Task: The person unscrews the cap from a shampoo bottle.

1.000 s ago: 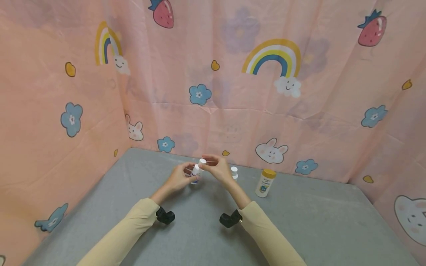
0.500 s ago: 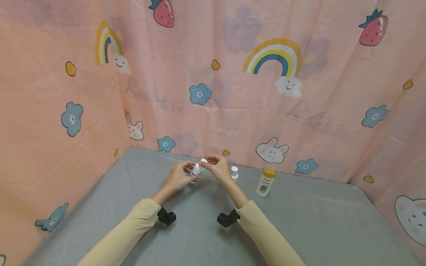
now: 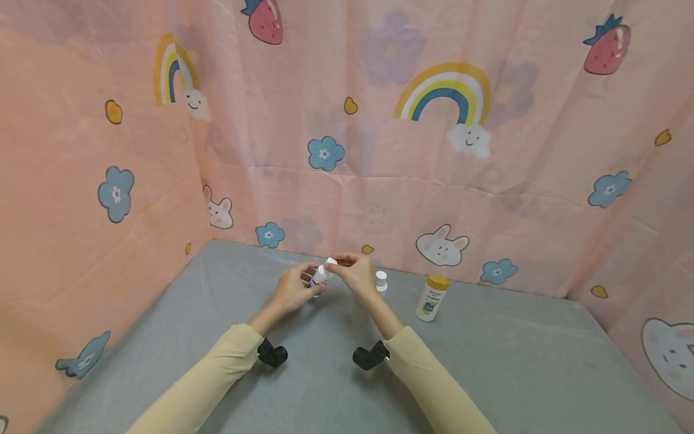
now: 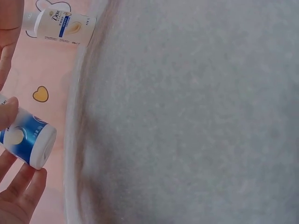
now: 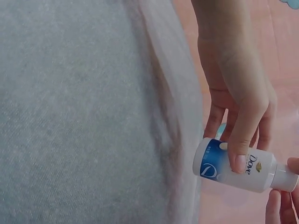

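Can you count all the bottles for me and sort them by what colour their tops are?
White-topped: 2, the held bottle and the standing white bottle
Yellow-topped: 1, the cream bottle
Total: 3 bottles

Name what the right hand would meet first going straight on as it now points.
Beyond the white cap it pinches, the right hand would probably first meet the left hand, which holds the blue-and-white bottle; depth is unclear.
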The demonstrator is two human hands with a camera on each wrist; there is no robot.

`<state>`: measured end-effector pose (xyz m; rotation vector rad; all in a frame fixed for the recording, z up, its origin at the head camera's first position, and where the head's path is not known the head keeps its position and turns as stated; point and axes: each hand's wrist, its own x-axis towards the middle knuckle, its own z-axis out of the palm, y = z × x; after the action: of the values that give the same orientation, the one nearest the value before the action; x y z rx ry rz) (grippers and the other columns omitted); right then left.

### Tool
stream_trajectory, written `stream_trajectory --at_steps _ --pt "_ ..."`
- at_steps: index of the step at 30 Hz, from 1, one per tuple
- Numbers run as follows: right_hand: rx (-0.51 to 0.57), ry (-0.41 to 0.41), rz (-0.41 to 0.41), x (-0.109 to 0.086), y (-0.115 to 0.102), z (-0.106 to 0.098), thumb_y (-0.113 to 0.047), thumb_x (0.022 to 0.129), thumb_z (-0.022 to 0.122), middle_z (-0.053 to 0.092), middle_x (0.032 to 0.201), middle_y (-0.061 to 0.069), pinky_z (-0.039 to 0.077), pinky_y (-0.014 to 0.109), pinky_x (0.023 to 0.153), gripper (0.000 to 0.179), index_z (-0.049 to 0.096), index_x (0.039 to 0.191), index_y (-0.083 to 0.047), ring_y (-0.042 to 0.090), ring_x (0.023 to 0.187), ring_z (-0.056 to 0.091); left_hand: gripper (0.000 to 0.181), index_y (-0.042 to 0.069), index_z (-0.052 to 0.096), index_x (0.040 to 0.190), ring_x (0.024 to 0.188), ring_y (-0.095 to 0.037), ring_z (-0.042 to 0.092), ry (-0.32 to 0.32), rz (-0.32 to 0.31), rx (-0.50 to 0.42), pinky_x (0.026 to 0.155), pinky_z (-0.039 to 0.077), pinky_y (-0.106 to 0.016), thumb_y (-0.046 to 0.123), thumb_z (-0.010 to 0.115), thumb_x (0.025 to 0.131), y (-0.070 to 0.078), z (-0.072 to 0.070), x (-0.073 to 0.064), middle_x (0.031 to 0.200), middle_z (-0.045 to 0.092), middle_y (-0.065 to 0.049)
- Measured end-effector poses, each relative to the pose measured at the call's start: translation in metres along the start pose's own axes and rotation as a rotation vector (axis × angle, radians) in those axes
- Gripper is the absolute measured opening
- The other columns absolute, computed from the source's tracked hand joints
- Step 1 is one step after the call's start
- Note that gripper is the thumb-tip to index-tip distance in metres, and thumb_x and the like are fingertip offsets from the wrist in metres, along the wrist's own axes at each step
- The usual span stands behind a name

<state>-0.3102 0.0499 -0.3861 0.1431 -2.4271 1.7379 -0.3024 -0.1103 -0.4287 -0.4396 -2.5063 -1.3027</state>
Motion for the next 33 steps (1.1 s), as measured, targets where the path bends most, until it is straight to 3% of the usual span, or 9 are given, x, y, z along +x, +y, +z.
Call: stream_trajectory --at_steps 24,28,33 --pt "0.021 -0.122 -0.044 -0.0007 0.0015 -0.0072 -0.011 0.082 0.072 0.072 0.107 0.012 0.056 0.028 0.077 0.028 0.072 0.109 -0.004 0.021 0.096 0.067 0.044 0.005 0.058 0.127 0.100 -0.030 0.065 -0.193 -0.038 -0.104 0.085 0.055 -0.043 0.015 0.071 0.086 -0.0035 -0.0026 0.0000 0.111 0.067 -0.013" --pt "0.040 -0.153 -0.067 -0.0002 0.0033 -0.0081 -0.008 0.083 0.070 0.071 0.109 0.014 0.056 0.029 0.080 0.029 0.070 0.112 -0.002 0.023 0.099 0.067 0.044 0.003 0.058 0.127 0.099 -0.029 0.065 -0.194 -0.037 -0.113 0.084 0.055 -0.042 0.014 0.071 0.086 -0.0052 -0.0025 0.0002 0.111 0.067 -0.014" --pt "0.049 -0.165 -0.070 -0.0010 0.0040 -0.0080 -0.012 0.084 0.071 0.069 0.116 0.015 0.056 0.034 0.083 0.033 0.068 0.115 -0.002 0.026 0.102 0.066 0.047 0.003 0.059 0.124 0.093 -0.026 0.066 -0.144 -0.017 -0.069 0.080 0.056 -0.040 0.017 0.076 0.082 -0.0050 -0.0016 0.0004 0.108 0.068 -0.012"
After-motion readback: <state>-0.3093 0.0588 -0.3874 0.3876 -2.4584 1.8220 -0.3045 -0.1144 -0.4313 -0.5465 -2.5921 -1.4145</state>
